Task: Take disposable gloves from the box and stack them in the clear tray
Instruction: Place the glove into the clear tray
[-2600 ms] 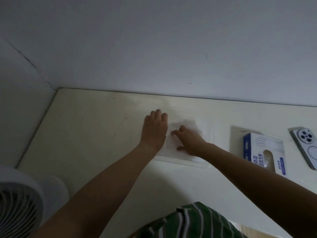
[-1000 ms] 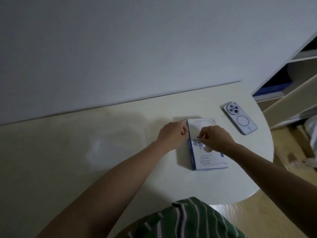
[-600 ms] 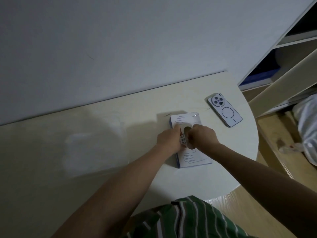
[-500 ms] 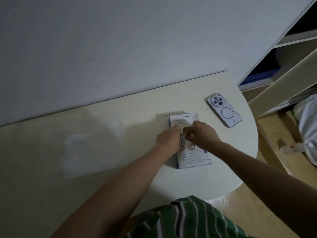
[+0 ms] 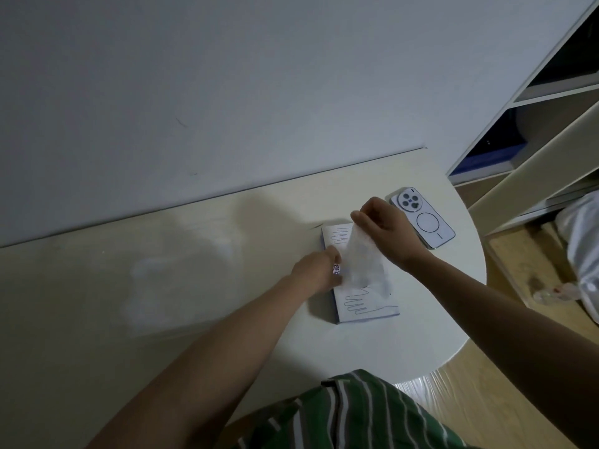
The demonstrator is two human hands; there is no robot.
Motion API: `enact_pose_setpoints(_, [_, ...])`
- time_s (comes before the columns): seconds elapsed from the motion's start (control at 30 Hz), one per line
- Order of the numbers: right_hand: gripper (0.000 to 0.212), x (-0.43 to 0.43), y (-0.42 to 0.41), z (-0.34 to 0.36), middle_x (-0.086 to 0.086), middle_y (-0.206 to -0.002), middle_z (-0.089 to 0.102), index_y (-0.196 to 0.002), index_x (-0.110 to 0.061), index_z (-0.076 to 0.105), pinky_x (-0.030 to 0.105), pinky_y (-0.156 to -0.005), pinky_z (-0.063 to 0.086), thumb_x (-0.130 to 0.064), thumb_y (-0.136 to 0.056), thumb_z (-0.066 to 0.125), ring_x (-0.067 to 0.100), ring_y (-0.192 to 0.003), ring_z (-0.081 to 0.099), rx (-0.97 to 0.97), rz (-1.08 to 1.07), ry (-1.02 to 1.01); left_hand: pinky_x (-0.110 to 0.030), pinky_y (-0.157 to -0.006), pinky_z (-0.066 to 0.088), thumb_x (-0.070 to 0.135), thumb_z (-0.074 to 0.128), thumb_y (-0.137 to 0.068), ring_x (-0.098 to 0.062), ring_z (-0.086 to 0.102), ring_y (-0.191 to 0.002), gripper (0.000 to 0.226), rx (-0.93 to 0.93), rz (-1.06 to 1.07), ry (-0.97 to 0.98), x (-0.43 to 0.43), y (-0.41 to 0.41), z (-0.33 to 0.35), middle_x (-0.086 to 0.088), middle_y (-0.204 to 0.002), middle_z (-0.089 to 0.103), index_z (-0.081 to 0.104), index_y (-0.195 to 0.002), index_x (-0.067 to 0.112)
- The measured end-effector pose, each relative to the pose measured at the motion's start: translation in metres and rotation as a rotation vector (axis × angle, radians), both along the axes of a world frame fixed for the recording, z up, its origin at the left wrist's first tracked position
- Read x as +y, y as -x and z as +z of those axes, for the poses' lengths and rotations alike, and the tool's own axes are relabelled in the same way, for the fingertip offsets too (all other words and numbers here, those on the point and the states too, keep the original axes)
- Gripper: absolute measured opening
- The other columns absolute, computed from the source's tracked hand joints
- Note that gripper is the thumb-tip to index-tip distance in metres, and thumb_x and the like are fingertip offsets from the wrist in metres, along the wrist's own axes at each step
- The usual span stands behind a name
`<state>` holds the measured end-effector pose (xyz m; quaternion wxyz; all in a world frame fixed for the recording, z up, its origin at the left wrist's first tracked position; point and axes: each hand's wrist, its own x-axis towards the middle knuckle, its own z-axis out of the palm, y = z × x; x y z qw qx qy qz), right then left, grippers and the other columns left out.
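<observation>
Left hand [image 5: 316, 270] grips the flat card box [image 5: 366, 306] by its left edge. A filmy, translucent glove [image 5: 361, 257] rises from it, likely weightless, limp and clingy. It is best held by an edge, where the right hand [image 5: 381, 225] pinches it. The clear tray [image 5: 181, 286] lies well left, a glossy phone [image 5: 424, 218] beyond.

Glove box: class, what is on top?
A translucent glove pinched by the right hand, plus the left hand at the box edge. The opening beneath is covered.

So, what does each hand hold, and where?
Right hand pinches the disposable glove by its top; left hand holds the glove box by its left edge.
</observation>
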<state>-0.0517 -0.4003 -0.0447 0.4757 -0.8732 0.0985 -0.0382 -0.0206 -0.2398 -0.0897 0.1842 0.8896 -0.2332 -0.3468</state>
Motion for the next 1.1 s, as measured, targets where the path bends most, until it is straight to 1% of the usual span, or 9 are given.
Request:
enact_pose_setpoints(0.13, [0.026,0.005,-0.007,-0.006,-0.004,-0.065,0.053,-0.077,-0.011,0.056,0.020,-0.054,0.035,-0.032,-0.092,0.063,0.009,-0.058,0.045,0.136,0.002,0.204,-0.030,-0.082,0.045,0.032,0.064,-0.089,-0.022,0.060,-0.097,0.040,0.048,0.034,0.136,0.014,-0.003,0.004,-0.003,-0.105,0.063,0.053,-0.124,0.017])
enact_pose_setpoints(0.27, [0.023,0.003,-0.001,-0.020,-0.004,-0.068,0.054,-0.079,-0.012,0.057,0.021,-0.056,0.036,-0.030,-0.091,0.066,0.011,-0.063,0.047,0.180,-0.035,0.235,-0.028,-0.077,0.042,0.024,0.063,-0.089,-0.014,0.055,-0.082,0.039,0.059,0.165,0.339,0.021,-0.003,0.008,0.004,-0.095,0.057,0.051,-0.124,0.015])
enact_pose_setpoints(0.43, [0.021,0.004,-0.001,-0.028,-0.006,-0.067,0.056,-0.080,-0.013,0.059,0.017,-0.054,0.035,-0.030,-0.089,0.068,0.012,-0.064,0.050,0.184,-0.075,0.209,-0.036,-0.079,0.054,0.055,0.062,-0.081,-0.018,0.064,-0.087,0.041,0.211,0.330,0.489,0.015,-0.001,0.017,0.005,-0.093,0.064,0.060,-0.103,0.020])
enact_pose_setpoints(0.53, [0.021,0.008,0.002,-0.027,-0.006,-0.081,0.060,-0.097,-0.014,0.058,0.010,-0.053,0.041,-0.031,-0.089,0.069,0.011,-0.069,0.057,0.185,-0.105,0.068,-0.039,-0.072,0.058,0.028,0.066,-0.089,-0.025,0.066,-0.073,0.020,0.042,0.291,0.443,0.008,0.000,0.013,0.000,-0.076,0.064,0.056,-0.079,0.014])
enact_pose_setpoints(0.6, [0.038,0.010,0.008,-0.026,-0.003,-0.097,0.061,-0.110,-0.014,0.051,0.016,-0.064,0.047,-0.034,-0.085,0.072,0.011,-0.082,0.061,0.162,-0.096,-0.005,-0.037,-0.064,0.060,0.018,0.061,-0.093,-0.023,0.067,-0.061,0.022,0.083,0.379,0.472,0.006,0.000,0.010,-0.002,-0.072,0.069,0.058,-0.072,0.012])
enact_pose_setpoints(0.7, [0.051,0.009,0.023,-0.027,0.000,-0.111,0.056,-0.105,-0.015,0.050,0.025,-0.080,0.050,-0.039,-0.073,0.081,0.013,-0.099,0.056,0.105,-0.013,-0.011,-0.031,-0.055,0.059,0.016,0.060,-0.093,-0.019,0.066,-0.052,0.020,0.171,0.483,0.493,0.004,-0.003,0.006,-0.002,-0.068,0.069,0.065,-0.077,0.006])
enact_pose_setpoints(0.8, [0.049,0.008,0.033,-0.035,0.004,-0.117,0.051,-0.100,-0.013,0.053,0.031,-0.087,0.048,-0.034,-0.069,0.085,0.018,-0.102,0.050,0.127,0.146,0.192,-0.035,-0.058,0.059,0.011,0.062,-0.089,-0.022,0.063,-0.054,0.013,0.273,0.600,0.505,0.001,-0.004,0.005,-0.004,-0.066,0.067,0.067,-0.077,0.008])
enact_pose_setpoints(0.9, [0.045,0.006,0.033,-0.044,0.010,-0.119,0.051,-0.108,-0.010,0.060,0.030,-0.088,0.046,-0.024,-0.073,0.084,0.023,-0.105,0.050,0.131,0.165,0.376,-0.027,-0.054,0.049,0.011,0.053,-0.087,-0.019,0.058,-0.054,0.023,0.214,0.569,0.471,-0.001,-0.006,0.003,-0.001,-0.061,0.065,0.065,-0.067,0.013])
enact_pose_setpoints(1.1, [0.020,0.007,0.026,-0.047,0.005,-0.100,0.063,-0.099,-0.012,0.075,0.032,-0.079,0.051,-0.026,-0.085,0.071,0.022,-0.094,0.058,0.182,0.212,0.701,-0.032,-0.060,0.044,0.026,0.040,-0.087,-0.019,0.050,-0.049,0.041,0.110,0.579,0.451,0.011,-0.012,0.009,-0.002,-0.045,0.053,0.042,-0.049,0.012])
